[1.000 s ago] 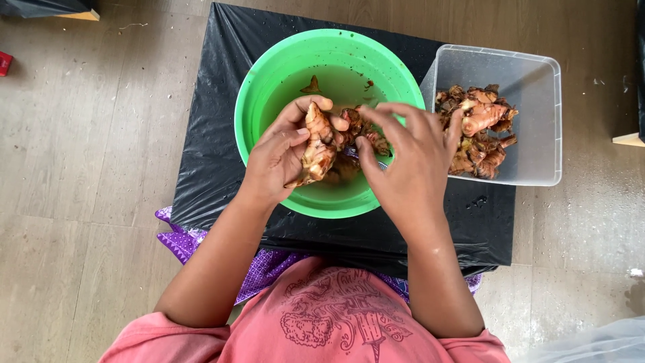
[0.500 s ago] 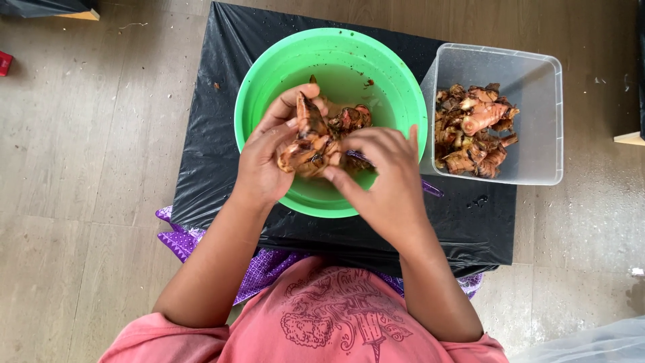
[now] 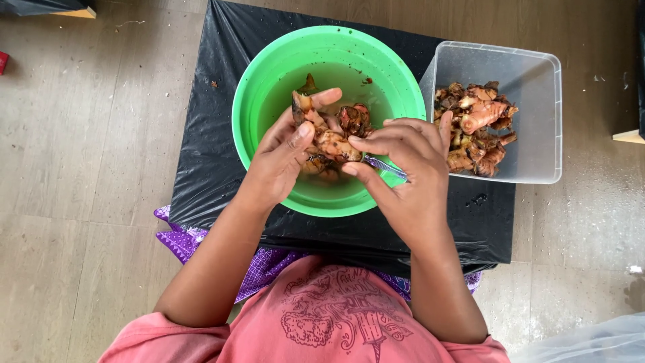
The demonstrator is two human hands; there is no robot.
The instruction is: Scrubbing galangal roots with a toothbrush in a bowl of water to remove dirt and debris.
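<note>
The knobbly brown root (image 3: 329,138) sits over the middle of the green bowl (image 3: 269,101), and I hold it in my left hand (image 3: 285,158) with my thumb on top and my fingers curled under it. My right hand (image 3: 410,161) is closed on a small knife (image 3: 384,166), and only a bit of its purple handle peeks out between my fingers. The blade end touches the near side of the root, but I cannot see the edge itself. More brown pieces (image 3: 351,119) lie low in the bowl, and it looks like there is a little water in there too. To the right, just beside the bowl, stands a clear plastic tub (image 3: 537,121) with a pile of the same roots (image 3: 476,128) in it. Both stand on a black plastic sheet (image 3: 208,134) spread on the floor (image 3: 87,148). To do this scraping well, I think I should grip the root tight so it does not spin, and keep my left thumb away from the blade. Short, light strokes would take off only the thin skin. I would stay over the bowl so the bits drop inside. The bumps and forks look tricky, so I would turn the root a little at a time.
</note>
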